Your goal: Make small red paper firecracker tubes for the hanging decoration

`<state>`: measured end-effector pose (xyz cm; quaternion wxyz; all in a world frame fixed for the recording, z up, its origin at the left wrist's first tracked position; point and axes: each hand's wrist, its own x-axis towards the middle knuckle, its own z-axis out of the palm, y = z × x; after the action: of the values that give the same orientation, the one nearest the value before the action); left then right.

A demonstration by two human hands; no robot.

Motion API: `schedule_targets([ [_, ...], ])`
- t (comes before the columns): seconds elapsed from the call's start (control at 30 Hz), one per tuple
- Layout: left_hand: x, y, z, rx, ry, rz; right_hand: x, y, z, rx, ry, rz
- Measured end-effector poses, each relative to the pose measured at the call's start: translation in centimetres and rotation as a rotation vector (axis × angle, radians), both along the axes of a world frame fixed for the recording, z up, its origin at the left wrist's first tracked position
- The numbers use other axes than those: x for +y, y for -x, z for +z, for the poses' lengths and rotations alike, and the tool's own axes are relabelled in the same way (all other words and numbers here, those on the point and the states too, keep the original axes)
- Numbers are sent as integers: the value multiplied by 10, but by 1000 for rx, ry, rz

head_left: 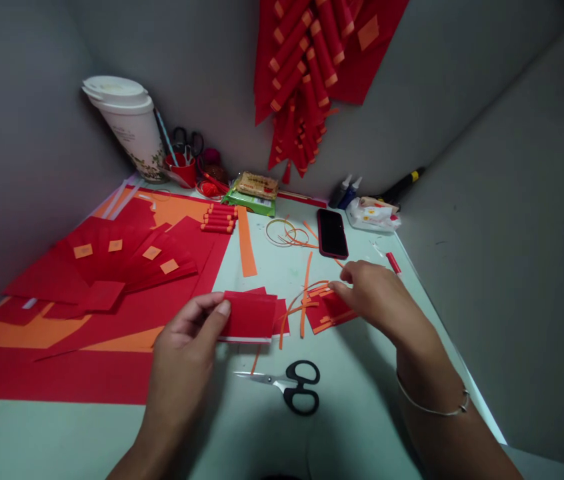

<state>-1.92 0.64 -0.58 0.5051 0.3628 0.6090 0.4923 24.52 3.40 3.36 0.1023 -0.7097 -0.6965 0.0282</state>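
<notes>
My left hand (192,340) pinches a folded red paper piece (251,317) between thumb and fingers; a white edge shows along its bottom. Behind it, part of another red piece (282,317) sticks out. My right hand (375,293) hovers at a red paper piece (338,308) that has narrow orange strips on it. Its thumb and forefinger are slightly apart, the thumb tip close to the strips, and I see nothing held. Between the hands lie loose orange paper strips (304,313). Scissors (282,381) with black handles rest in front, blades pointing left.
Red and orange paper sheets (117,377) cover the left side. Small red rolls (219,218), looped strips (287,232) and a phone (333,233) lie farther back. A paper cup (129,127) and a red tool cup (182,171) stand back left. A red firecracker-like decoration (307,73) hangs on the wall.
</notes>
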Motion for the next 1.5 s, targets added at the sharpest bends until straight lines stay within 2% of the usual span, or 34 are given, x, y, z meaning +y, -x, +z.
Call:
schedule_targets([
  [0.2, 4, -3, -6, -69, 23, -31, -1, 26, -17, 189, 47, 577],
  [0.27, 4, -4, -3, -95, 44, -22, 0, 36, -27, 183, 82, 670],
  [0.4, 4, -6, 0, -172, 38, 42, 5, 45, -42, 172, 121, 733],
  [0.5, 4, -6, 1, -241, 61, 78, 10, 42, -45, 182, 107, 679],
  [0.6, 4, -5, 3, -344, 78, 94, 15, 33, -43, 140, 21, 505],
  [0.67, 4, -5, 4, -399, 72, 99, 16, 29, -40, 125, -21, 439],
  [0.7, 4, -5, 5, -415, 71, 102, 16, 28, -38, 135, -12, 454],
  [0.87, 4, -6, 6, -410, 81, 66, 7, 35, -42, 205, 188, 708],
  [1.0, 3, -3, 2, -350, 80, 22, 7, 42, -51, 214, 206, 718],
  [1.07, 2, -1, 0, -318, 75, -1, 10, 41, -50, 251, 202, 703],
  [1.17, 0, 1, -2, -280, 80, -25, 15, 34, -39, 379, 176, 601],
  [1.33, 0, 1, -1, -221, 87, -42, 12, 20, -11, 698, 129, 333],
  [1.5, 0, -4, 3, -115, 74, -98, -10, 33, 7, 1011, 383, 232],
])
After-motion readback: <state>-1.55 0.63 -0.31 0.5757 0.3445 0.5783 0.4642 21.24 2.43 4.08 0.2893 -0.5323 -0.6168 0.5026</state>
